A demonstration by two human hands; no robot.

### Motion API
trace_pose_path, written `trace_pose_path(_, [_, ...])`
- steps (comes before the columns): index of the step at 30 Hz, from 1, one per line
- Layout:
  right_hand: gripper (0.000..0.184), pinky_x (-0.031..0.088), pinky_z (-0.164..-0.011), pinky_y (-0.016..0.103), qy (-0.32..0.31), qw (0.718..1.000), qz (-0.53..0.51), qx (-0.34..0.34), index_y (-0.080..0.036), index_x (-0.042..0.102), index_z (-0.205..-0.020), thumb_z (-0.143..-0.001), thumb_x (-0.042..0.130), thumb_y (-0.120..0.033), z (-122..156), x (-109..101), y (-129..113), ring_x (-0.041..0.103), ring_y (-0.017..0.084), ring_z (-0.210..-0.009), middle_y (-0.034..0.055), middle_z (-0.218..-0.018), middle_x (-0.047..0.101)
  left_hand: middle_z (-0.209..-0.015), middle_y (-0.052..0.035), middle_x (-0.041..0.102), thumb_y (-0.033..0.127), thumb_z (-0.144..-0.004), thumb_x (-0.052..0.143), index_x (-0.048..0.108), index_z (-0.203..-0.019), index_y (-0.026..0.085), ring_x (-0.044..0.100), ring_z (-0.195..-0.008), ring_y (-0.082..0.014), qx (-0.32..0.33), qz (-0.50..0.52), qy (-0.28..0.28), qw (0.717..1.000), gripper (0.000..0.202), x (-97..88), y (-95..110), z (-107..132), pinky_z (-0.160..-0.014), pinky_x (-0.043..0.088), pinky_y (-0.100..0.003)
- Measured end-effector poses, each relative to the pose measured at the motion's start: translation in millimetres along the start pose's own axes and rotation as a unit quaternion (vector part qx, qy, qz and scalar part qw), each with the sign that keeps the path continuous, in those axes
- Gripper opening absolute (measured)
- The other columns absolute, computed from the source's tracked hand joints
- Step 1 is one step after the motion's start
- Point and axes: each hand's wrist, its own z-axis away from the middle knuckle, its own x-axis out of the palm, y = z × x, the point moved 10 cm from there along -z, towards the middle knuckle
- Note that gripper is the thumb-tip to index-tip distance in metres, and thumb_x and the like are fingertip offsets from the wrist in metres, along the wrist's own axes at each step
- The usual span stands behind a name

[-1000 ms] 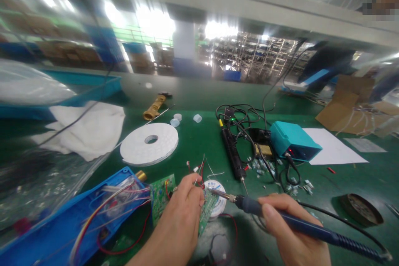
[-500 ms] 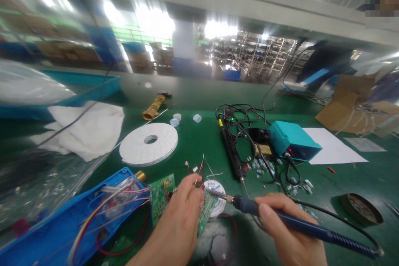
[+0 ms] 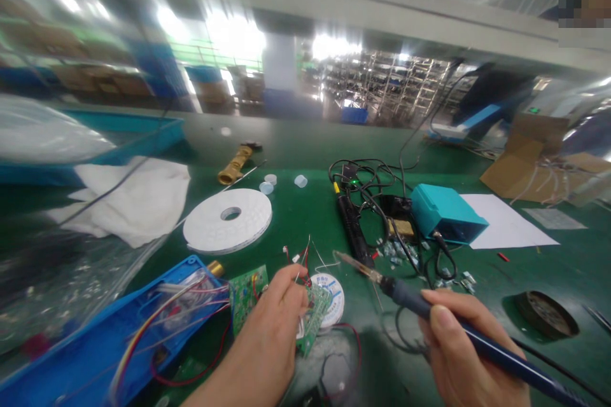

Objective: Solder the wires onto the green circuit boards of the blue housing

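Worktop [image 3: 300,219] is crowded with parts and tools, its near left corner being taken up by a long blue housing [image 3: 81,356] in which coloured wires are strung. Toward the far right corner an opened carton [image 3: 515,162] is placed, and toward the far left corner a teal tray [image 3: 162,140] is seen. In front of the tray a white cloth [image 3: 138,197] is heaped, and beside it a white tape roll [image 3: 210,222] is laid flat. On the right-hand side a teal box [image 3: 446,210] is set. Near the middle of the near edge, the left hand [image 3: 270,324] is held low with its fingers drawn together. By the fingers of the right hand [image 3: 470,350], a dark blue soldering iron [image 3: 410,299] is grasped like a pen, its tip raised apart from the green circuit board [image 3: 315,315], which is partly hidden under the left hand. By that board a round labelled spool [image 3: 334,302] is partly covered. A thin silvery wire [image 3: 304,257] is pinched between the left fingers; whether the board is gripped as well cannot be told.
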Motion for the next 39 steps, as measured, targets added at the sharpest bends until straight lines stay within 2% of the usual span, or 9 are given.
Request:
trace_pose_path(4, [0.025,0.052,-0.056,0.025,-0.130,0.985,-0.053,-0.104,-0.027,0.061,-0.112,-0.087,0.058,-0.025,11,32,-27,0.064,0.015,-0.066,0.0025,-0.084,0.068,-0.121,-0.0137,0.044,0.008,-0.088,0.027,0.044,-0.086,0.019,0.044,-0.120,-0.0207,0.016,0.010,-0.002,1.000,0.020,-7.2,10,1,-0.094,0.044,-0.038])
trace_pose_path(7, [0.014,0.052,-0.067,0.028,-0.230,0.960,-0.030,-0.154,-0.025,0.063,-0.100,-0.088,0.057,-0.023,26,68,-43,0.063,0.016,-0.077,0.0040,-0.092,0.066,-0.120,-0.0124,0.045,0.012,-0.090,0.027,0.044,-0.083,0.019,0.047,-0.115,-0.0201,0.014,0.022,-0.002,1.000,0.020,-15.1,15,4,-0.092,0.044,-0.037])
trace_pose_path(10, [0.011,0.051,-0.076,0.030,-0.261,0.954,0.049,-0.137,-0.023,0.060,-0.095,-0.085,0.060,-0.020,34,90,-41,0.061,0.018,-0.086,0.0053,-0.097,0.062,-0.118,-0.0100,0.047,0.016,-0.092,0.028,0.044,-0.084,0.019,0.046,-0.116,-0.0191,0.013,0.032,-0.006,0.999,0.019,-26.9,17,9,-0.096,0.041,-0.036])
trace_pose_path(15, [0.051,0.046,-0.092,0.039,-0.309,0.926,0.145,-0.160,-0.024,0.049,-0.112,-0.069,0.077,-0.029,48,114,-41,0.051,0.026,-0.111,0.0107,-0.128,0.047,-0.119,-0.0053,0.049,0.020,-0.093,0.034,0.045,-0.083,0.021,0.047,-0.113,-0.0173,-0.007,0.051,0.004,0.999,0.015,-53.9,13,21,-0.095,0.039,-0.034])
trace_pose_path(21, [0.063,0.045,-0.093,0.039,-0.358,0.901,0.173,-0.173,-0.023,0.044,-0.115,-0.062,0.078,-0.021,45,140,-33,0.051,0.026,-0.110,0.0096,-0.126,0.047,-0.115,-0.0032,0.053,0.022,-0.092,0.038,0.047,-0.079,0.020,0.049,-0.111,-0.0178,-0.032,0.083,0.019,0.996,0.015,-74.4,6,37,-0.095,0.037,-0.035])
trace_pose_path(27, [0.061,0.045,-0.090,0.036,-0.382,0.899,0.124,-0.173,-0.022,0.043,-0.111,-0.062,0.078,-0.024,36,139,-38,0.053,0.023,-0.106,0.0084,-0.115,0.051,-0.110,-0.0032,0.058,0.028,-0.091,0.041,0.051,-0.081,0.020,0.054,-0.099,-0.0184,-0.086,0.093,0.085,0.988,0.016,-98.2,-13,51,-0.088,0.041,-0.035])
trace_pose_path(30, [0.046,0.046,-0.086,0.033,-0.365,0.905,0.110,-0.186,-0.022,0.045,-0.105,-0.069,0.073,-0.023,29,129,-43,0.055,0.021,-0.100,0.0064,-0.105,0.055,-0.101,-0.0025,0.061,0.029,-0.090,0.042,0.053,-0.084,0.021,0.056,-0.089,-0.0180,-0.105,0.092,0.111,0.984,0.015,-106.4,-18,54,-0.083,0.043,-0.034])
trace_pose_path(36, [0.002,0.043,-0.072,0.027,-0.280,0.923,0.120,-0.234,-0.020,0.056,-0.086,-0.085,0.056,-0.021,18,114,-54,0.055,0.016,-0.079,0.0035,-0.083,0.058,-0.103,-0.0049,0.060,0.027,-0.090,0.040,0.052,-0.082,0.019,0.056,-0.091,-0.0190,-0.076,0.098,0.099,0.987,0.016,-104.4,0,53,-0.083,0.044,-0.035])
trace_pose_path(39, [0.007,0.042,-0.068,0.025,-0.232,0.942,0.088,-0.226,-0.018,0.055,-0.080,-0.086,0.053,-0.018,6,105,-70,0.053,0.013,-0.073,0.0016,-0.079,0.057,-0.103,-0.0051,0.059,0.024,-0.090,0.040,0.051,-0.080,0.019,0.055,-0.095,-0.0194,-0.062,0.070,0.098,0.991,0.015,-107.5,10,52,-0.084,0.044,-0.036])
